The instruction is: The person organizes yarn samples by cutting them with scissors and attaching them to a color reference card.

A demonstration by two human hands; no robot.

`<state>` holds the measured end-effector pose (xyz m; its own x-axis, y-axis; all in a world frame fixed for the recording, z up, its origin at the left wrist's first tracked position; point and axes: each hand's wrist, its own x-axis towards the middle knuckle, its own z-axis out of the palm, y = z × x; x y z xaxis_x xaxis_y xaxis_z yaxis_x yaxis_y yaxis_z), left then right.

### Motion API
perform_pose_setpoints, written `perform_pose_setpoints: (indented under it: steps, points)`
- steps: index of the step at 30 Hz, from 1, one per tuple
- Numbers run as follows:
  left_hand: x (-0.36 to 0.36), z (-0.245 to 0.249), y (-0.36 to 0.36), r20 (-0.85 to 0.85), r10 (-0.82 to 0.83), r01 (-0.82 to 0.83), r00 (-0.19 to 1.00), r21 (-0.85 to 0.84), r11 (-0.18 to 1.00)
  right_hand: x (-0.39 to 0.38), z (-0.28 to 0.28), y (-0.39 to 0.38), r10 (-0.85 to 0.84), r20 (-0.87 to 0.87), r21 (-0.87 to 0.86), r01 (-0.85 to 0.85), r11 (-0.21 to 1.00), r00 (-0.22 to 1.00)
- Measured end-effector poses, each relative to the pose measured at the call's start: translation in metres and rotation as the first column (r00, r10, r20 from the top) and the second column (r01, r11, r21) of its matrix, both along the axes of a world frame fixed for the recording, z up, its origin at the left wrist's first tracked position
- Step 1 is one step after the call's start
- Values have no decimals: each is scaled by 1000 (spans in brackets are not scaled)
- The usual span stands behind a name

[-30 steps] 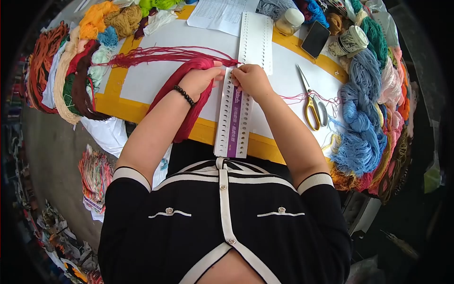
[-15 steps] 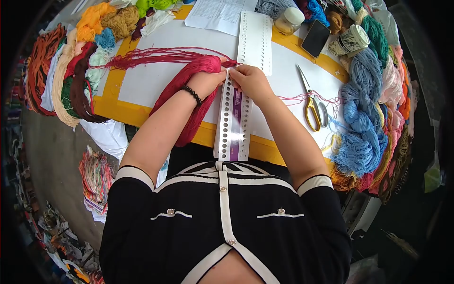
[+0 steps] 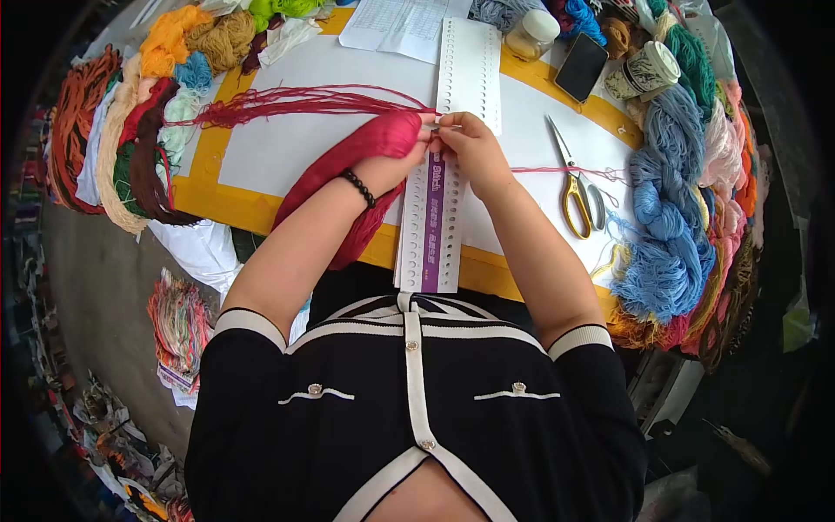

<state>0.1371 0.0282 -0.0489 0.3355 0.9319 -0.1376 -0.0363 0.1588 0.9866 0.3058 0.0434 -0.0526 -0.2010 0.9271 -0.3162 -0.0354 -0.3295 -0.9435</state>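
Note:
A thick crimson skein (image 3: 348,165) hangs over my left hand (image 3: 416,143), whose fingers are pressed together at the top of a punched card strip. My right hand (image 3: 465,143) pinches at the same spot, its fingertips nearly touching the left ones; thin red thread runs there. Below both hands lies the white card strip (image 3: 432,226) with a purple band and rows of holes along its edges. Loose red strands (image 3: 287,103) stretch left from my hands over the white table surface. Another thin red thread leads right, toward the scissors (image 3: 570,178).
Behind my hands lies a second punched card (image 3: 470,74), near printed papers (image 3: 396,30). A jar (image 3: 532,37), a phone (image 3: 581,70) and a patterned cup (image 3: 644,73) stand or lie at the back right. Coloured yarn bundles line the left and right table edges.
Both hands have shifted slightly, and the skein over my left hand has turned a little. The thread on the right is pulled straighter. Glare on the card strip is gone.

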Motion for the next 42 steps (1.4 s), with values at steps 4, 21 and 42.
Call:
perform_pose_setpoints:
  steps: [4, 21, 42]
  points:
    - [-7, 10, -7, -448, 39, 132, 893, 345, 929, 18, 19, -13, -169, 625, 423, -149, 894, 762]
    - [-232, 48, -12, 551, 753, -694, 361, -381, 611, 70, 20, 13, -15, 451, 152, -60, 987, 892]
    - [-38, 82, -100, 387, 120, -72, 914, -137, 988, -43, 89, -82, 266, -129, 108, -253, 961, 955]
